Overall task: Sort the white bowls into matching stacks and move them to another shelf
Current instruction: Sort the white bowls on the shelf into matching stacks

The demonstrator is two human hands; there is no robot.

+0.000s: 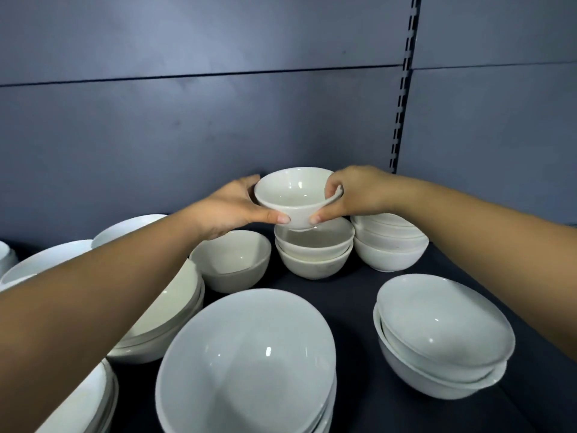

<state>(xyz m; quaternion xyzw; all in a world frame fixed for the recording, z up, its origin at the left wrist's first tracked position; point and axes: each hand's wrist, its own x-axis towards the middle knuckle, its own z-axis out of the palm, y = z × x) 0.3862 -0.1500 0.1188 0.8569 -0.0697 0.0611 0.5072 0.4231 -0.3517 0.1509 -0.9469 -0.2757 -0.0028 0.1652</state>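
A small white flared bowl (292,195) hangs at the back of the dark shelf (359,295), just above a stack of two small white bowls (313,254). My left hand (232,207) grips its left side, thumb under the base. My right hand (349,192) grips its right rim, thumb under the base too. A single small bowl (231,264) sits to the left of that stack. Another stack of small bowls (388,245) stands to its right.
A large bowl stack (249,364) fills the front centre. A medium stack (443,342) stands front right. More wide bowls (162,317) lie under my left forearm, and others (46,260) at the far left. A grey back panel (218,120) closes off the shelf.
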